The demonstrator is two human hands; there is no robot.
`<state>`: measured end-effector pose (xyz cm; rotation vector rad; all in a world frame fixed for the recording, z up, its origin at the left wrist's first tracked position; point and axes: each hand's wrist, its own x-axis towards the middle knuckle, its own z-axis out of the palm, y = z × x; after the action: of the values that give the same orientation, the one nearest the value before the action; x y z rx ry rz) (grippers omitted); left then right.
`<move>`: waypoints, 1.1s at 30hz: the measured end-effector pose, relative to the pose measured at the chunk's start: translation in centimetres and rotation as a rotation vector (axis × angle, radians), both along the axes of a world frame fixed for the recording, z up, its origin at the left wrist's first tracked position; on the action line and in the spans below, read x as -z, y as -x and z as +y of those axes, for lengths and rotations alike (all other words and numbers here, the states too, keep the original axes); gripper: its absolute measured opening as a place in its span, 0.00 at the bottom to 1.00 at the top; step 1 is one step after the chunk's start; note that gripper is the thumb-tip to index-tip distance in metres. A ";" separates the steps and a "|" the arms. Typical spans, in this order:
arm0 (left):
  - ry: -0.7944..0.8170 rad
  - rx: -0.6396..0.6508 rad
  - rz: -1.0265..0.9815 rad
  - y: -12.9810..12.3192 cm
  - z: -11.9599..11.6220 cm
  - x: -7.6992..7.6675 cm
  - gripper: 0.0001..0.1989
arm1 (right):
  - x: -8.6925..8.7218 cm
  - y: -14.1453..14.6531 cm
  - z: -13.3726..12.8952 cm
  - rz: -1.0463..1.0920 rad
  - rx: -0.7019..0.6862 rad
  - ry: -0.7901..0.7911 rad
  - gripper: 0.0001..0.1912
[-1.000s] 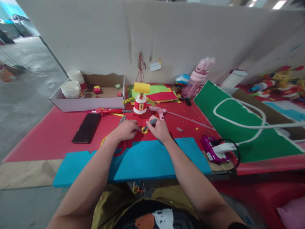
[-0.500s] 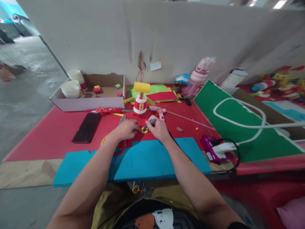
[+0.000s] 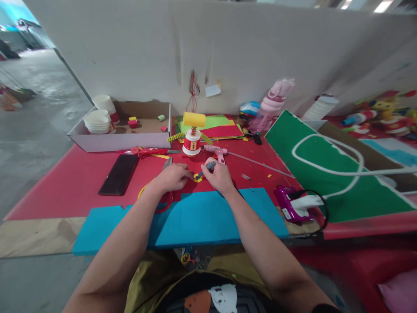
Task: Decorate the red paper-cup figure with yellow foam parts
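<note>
A grey-blue marker pen (image 3: 211, 165) is gripped in my right hand (image 3: 219, 177), slanted with its tip down on a small yellow paper circle (image 3: 197, 178) on the red table cover. My left hand (image 3: 174, 177) rests at the circle's left side, fingers curled, fingertips pressing its edge. Under my left wrist lies a pair of scissors with red and yellow handles (image 3: 167, 206), partly hidden. Just beyond my hands stands a paper-cup figure (image 3: 191, 142) with a yellow cylinder head, a spring neck and green folded arms. A pink glue gun (image 3: 219, 151) lies right of it.
A black phone (image 3: 119, 174) lies left, before a box (image 3: 127, 141) of paper cups. Blue foam (image 3: 198, 217) lines the front edge. Right are a purple power adapter (image 3: 288, 204), white cable (image 3: 325, 135) and green board (image 3: 345, 191). Coloured sheets (image 3: 221, 131) and a pink bottle (image 3: 272, 104) stand behind.
The marker pen and my right hand have shifted very slightly to the right over the yellow circle. My left hand stays in place.
</note>
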<state>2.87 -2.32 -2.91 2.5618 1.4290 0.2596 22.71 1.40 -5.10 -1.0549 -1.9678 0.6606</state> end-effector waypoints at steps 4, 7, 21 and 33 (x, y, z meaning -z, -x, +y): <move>0.000 -0.008 0.001 -0.1 0.0 0.0 0.21 | 0.0 0.0 0.0 0.000 0.010 -0.001 0.11; 0.002 -0.008 0.008 -0.1 0.0 -0.1 0.21 | 0.0 -0.1 0.0 -0.013 0.041 -0.009 0.11; 0.002 -0.009 -0.002 -0.1 0.0 0.0 0.21 | -0.1 -0.2 0.0 -0.020 0.043 -0.018 0.11; 0.009 -0.003 -0.003 0.0 0.1 0.1 0.21 | -0.1 -0.3 0.0 -0.016 0.041 -0.009 0.11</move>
<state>2.83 -2.24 -3.02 2.5513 1.4296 0.2574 22.97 1.36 -4.96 -1.0953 -1.9557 0.6217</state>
